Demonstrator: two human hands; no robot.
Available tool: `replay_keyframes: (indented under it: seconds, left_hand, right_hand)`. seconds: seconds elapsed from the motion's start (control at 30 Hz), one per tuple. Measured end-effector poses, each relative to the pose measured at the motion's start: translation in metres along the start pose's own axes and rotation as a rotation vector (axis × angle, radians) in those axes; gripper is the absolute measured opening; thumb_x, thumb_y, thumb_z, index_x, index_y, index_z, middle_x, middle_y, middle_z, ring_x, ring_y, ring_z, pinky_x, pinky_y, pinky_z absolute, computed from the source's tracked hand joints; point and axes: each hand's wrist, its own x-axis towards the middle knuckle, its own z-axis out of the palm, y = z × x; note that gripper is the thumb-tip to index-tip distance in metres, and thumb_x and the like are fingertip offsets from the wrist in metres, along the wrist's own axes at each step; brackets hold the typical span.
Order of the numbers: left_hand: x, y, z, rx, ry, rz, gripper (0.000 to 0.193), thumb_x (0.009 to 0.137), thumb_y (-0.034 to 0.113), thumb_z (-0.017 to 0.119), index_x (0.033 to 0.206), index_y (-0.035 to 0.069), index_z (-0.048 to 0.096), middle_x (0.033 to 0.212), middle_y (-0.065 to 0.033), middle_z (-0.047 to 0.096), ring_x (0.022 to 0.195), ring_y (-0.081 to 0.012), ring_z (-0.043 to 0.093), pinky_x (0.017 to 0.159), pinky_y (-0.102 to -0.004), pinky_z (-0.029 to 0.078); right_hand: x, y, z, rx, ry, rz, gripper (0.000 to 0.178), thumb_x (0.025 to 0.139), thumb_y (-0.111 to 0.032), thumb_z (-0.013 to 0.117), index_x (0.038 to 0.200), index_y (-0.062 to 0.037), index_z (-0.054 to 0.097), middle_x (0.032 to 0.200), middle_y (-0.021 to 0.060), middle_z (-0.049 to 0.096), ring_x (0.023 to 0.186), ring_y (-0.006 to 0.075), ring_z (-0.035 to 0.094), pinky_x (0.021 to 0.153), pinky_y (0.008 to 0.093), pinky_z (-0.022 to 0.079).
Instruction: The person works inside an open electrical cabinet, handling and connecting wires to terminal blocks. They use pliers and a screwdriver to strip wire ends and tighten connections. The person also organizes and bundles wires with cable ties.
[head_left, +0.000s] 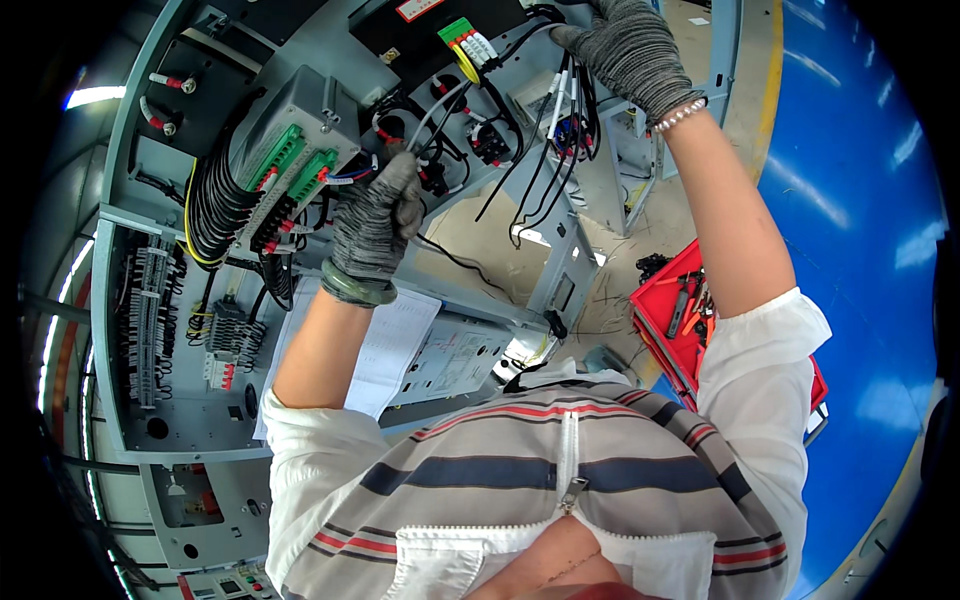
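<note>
My left hand, in a grey knit glove, is closed in front of the open metal cabinet. From its fingers a thin pale grey wire runs up toward a green terminal block with white-sleeved wires. Higher and to the right, my gloved right hand is closed at a bundle of black wires; the top edge cuts off part of its fingers. Below it hang several loose black wires, some with white sleeves. Left of my left hand stands a grey module with green connectors and many black wires.
Printed paper sheets lie on the cabinet below my left forearm. A red tool bin holding hand tools sits on the right, beside a blue floor. Wire scraps litter the ground nearby. A lower-left compartment holds terminal rows and breakers.
</note>
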Motion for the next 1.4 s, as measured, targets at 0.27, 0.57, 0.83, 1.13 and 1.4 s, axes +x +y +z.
replay_keyframes:
  seconds: [0.27,0.57,0.83,1.13,1.4]
  left_hand:
    - [0.007,-0.010,0.018,0.654,0.047,0.346,0.024,0.089,0.014,0.060,0.109,0.003,0.058,0.085,-0.0050,0.063,0.072,-0.0125,0.058,0.069,-0.0269,0.048]
    - [0.025,-0.016,0.030,1.416,0.024,0.862,0.060,0.080,0.002,0.052,0.135,0.023,0.041,0.114,-0.0153,0.054,0.088,-0.0310,0.061,0.067,-0.0400,0.053]
    - [0.019,0.001,0.054,1.912,-0.014,0.864,0.041,0.085,0.024,0.056,0.126,0.025,0.051,0.103,-0.0123,0.060,0.084,-0.0296,0.063,0.067,-0.0384,0.052]
    - [0.028,0.064,0.154,1.918,-0.001,1.414,0.015,0.078,0.016,0.055,0.088,0.012,0.064,0.086,-0.0066,0.065,0.089,-0.0242,0.061,0.076,-0.0354,0.047]
    - [0.064,0.094,0.175,2.244,-0.494,1.139,0.020,0.079,0.019,0.053,0.089,0.007,0.066,0.080,-0.0162,0.065,0.076,-0.0326,0.064,0.067,-0.0414,0.050]
  right_hand:
    - [0.004,0.001,-0.003,-0.151,0.007,-0.167,0.027,0.077,-0.029,0.067,0.099,-0.0127,0.067,0.085,0.0150,0.066,0.077,0.0316,0.063,0.068,0.0385,0.050]
    - [0.024,0.004,0.001,0.119,-0.163,0.197,0.020,0.072,-0.021,0.065,0.087,-0.0092,0.070,0.073,0.0146,0.066,0.067,0.0262,0.063,0.064,0.0347,0.050]
    - [0.034,0.001,0.005,0.036,-0.189,0.135,0.022,0.068,-0.024,0.067,0.084,-0.0091,0.070,0.075,0.0147,0.066,0.069,0.0255,0.064,0.066,0.0347,0.050]
    - [0.046,0.025,0.009,0.018,-0.278,0.080,0.033,0.069,-0.041,0.068,0.084,-0.0107,0.070,0.081,0.0131,0.067,0.076,0.0264,0.064,0.070,0.0341,0.049]
    - [0.085,0.061,0.035,-0.653,-0.256,-0.584,0.028,0.080,-0.030,0.055,0.091,-0.0097,0.071,0.096,0.0187,0.066,0.091,0.0284,0.064,0.076,0.0377,0.050]
